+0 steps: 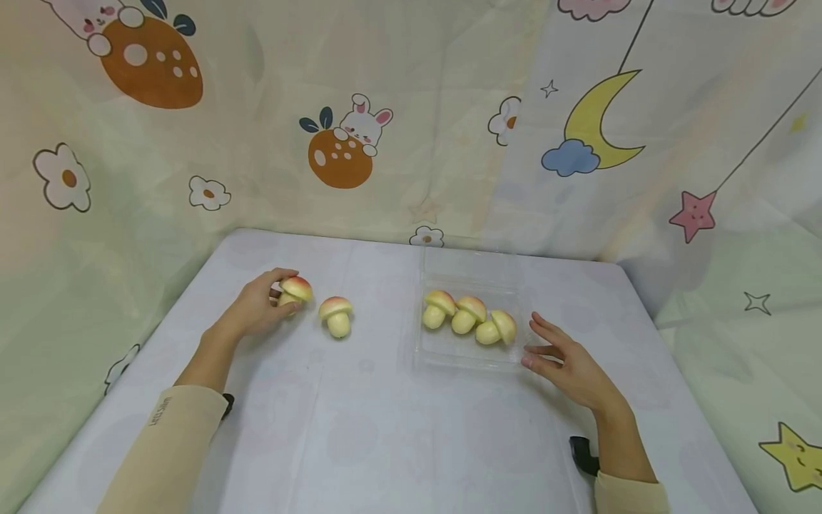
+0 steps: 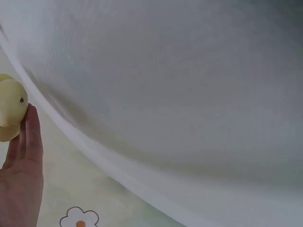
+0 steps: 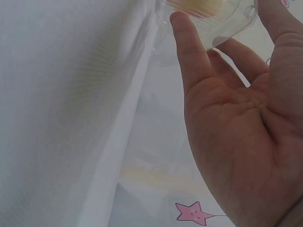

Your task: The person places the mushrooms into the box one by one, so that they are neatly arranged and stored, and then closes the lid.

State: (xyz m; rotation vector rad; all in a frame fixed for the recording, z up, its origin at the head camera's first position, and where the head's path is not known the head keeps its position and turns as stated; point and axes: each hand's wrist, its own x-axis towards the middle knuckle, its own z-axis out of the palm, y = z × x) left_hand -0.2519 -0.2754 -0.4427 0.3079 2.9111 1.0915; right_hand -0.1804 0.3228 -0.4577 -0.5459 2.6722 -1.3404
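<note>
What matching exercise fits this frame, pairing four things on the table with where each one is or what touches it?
Column one:
1. mushroom at far left
2. lone mushroom
3. clear tray
4. right hand

Column two:
a. holds three mushrooms in a row
b. open, fingers at the tray's near right corner
c. held by the left hand
d. stands free on the table, touched by nothing

Pairs: 1-c, 2-d, 3-a, 4-b

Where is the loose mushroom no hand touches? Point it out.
In the head view, the free mushroom stands on the table left of centre, just right of the left hand and well left of the clear tray.
</note>
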